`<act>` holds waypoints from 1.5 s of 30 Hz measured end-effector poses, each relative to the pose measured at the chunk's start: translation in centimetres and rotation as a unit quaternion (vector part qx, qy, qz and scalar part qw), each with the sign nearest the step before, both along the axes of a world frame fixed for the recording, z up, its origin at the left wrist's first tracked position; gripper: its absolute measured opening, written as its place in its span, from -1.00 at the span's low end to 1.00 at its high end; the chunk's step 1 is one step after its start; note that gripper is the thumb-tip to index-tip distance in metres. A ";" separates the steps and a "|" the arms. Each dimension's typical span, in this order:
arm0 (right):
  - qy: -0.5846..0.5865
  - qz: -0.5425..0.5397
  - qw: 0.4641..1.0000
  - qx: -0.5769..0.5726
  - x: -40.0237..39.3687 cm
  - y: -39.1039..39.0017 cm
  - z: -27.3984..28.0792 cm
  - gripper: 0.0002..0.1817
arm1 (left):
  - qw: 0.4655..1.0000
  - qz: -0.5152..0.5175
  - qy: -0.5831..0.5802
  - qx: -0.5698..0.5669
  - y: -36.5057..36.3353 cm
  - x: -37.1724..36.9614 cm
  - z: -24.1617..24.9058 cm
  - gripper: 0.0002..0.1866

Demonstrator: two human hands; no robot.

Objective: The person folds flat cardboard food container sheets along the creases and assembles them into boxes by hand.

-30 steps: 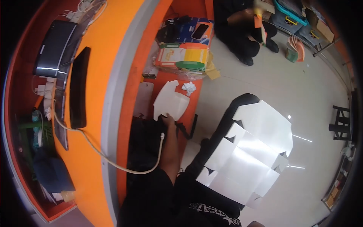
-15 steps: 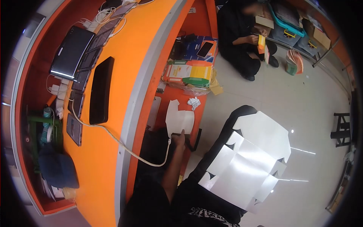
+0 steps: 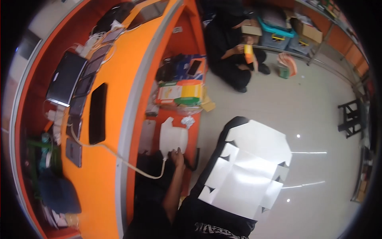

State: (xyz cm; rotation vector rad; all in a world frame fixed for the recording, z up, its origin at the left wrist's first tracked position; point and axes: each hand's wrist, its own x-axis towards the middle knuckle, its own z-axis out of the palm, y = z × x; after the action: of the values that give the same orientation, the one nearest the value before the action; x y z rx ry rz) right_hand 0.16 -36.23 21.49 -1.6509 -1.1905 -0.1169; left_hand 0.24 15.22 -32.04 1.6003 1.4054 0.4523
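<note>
My left hand (image 3: 177,157) reaches forward with its fingers closed at the lower edge of a white, flat-looking piece with a notched top (image 3: 174,137). A white cable (image 3: 139,169) loops from the orange counter and ends beside that hand, at the piece's lower left corner; whether it joins the piece I cannot make out. Across my leg lies an unfolded white box blank (image 3: 244,175), with cut flaps along its sides and its shiny face up. My right hand is out of view.
On the orange counter (image 3: 113,175) at left lie a black tablet-like slab (image 3: 98,113) and several phones. Boxes (image 3: 181,93) and crumpled paper (image 3: 188,121) sit on the low red shelf. Another person (image 3: 229,51) sits on the floor holding a yellow-orange box. A black stool (image 3: 351,118) stands at right.
My view has shifted, so the counter and shelf sit lower and further left. My left hand stays at the white piece, its fingers slightly differently placed. The blank remains on my leg.
</note>
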 end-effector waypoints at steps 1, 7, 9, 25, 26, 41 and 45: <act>-0.007 -0.069 0.997 -0.045 -0.8 -1.6 -1.3 -0.56 | 0.992 -0.071 -0.099 0.015 -3.2 0.7 5.8 -0.51; 0.199 -0.492 0.807 -0.260 6.6 6.7 -16.2 -0.29 | 0.856 -0.493 -0.141 0.060 -13.6 3.2 28.6 -0.56; 0.227 -0.444 0.821 -0.279 5.7 4.1 -21.0 -0.13 | 0.836 -0.505 -0.109 0.186 -15.1 3.8 29.9 -0.54; 0.252 -0.526 0.779 -0.229 3.8 3.7 -19.7 -0.55 | 0.804 -0.509 -0.029 0.307 -17.5 3.1 32.2 -0.45; 0.258 -0.529 0.776 -0.228 3.8 3.3 -19.4 -0.55 | 0.801 -0.514 -0.022 0.307 -17.4 3.1 32.5 -0.45; 0.177 -0.536 0.799 -0.209 3.1 4.3 -19.0 -0.66 | 0.814 -0.422 -0.283 -0.282 -16.7 3.9 34.4 -0.75; 0.141 -0.516 0.822 -0.192 3.4 4.3 -18.8 -0.71 | 0.789 -0.423 -0.278 -0.348 -17.2 3.7 34.8 -0.71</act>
State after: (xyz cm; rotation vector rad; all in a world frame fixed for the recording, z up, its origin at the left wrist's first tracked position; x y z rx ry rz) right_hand 3.56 -31.93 2.73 -2.4214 0.0307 -0.3058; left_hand 3.90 -1.93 2.74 1.1535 0.2355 -0.1463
